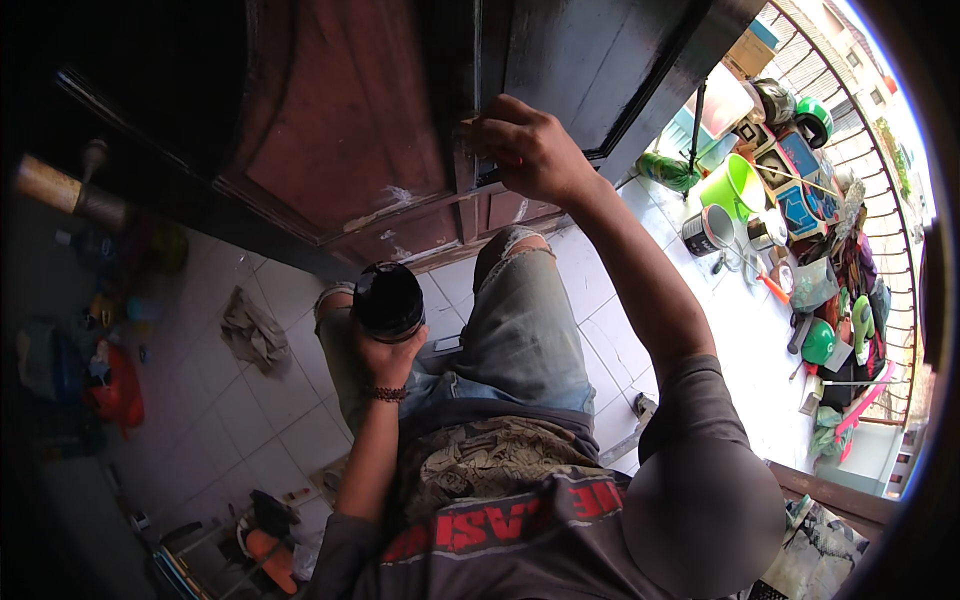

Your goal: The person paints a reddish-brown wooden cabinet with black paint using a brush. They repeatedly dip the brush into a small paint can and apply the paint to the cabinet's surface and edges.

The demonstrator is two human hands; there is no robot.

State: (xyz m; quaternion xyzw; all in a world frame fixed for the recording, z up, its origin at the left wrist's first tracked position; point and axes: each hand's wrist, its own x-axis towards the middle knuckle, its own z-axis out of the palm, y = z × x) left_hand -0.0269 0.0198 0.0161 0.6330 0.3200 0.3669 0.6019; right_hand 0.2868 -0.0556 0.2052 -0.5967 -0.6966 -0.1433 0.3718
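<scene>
My left hand [392, 352] is wrapped round a round can of black paint [388, 300], held above my left knee. The paint's dark, glossy surface shows at the open top. In front of me stands a panelled wooden door [345, 120], part reddish brown and part black. My right hand [532, 150] is closed against the upright strip between two panels. A paintbrush [466, 132], mostly hidden by the fingers and blurred, is pinched in it and meets the door there.
A crumpled cloth [254, 328] lies on the white tiled floor at the left. Beyond the door on the right are a lime-green bucket [733, 186], a paint tin [708, 230] and heaped household things along a metal railing [905, 250]. A red bag [118, 388] is at far left.
</scene>
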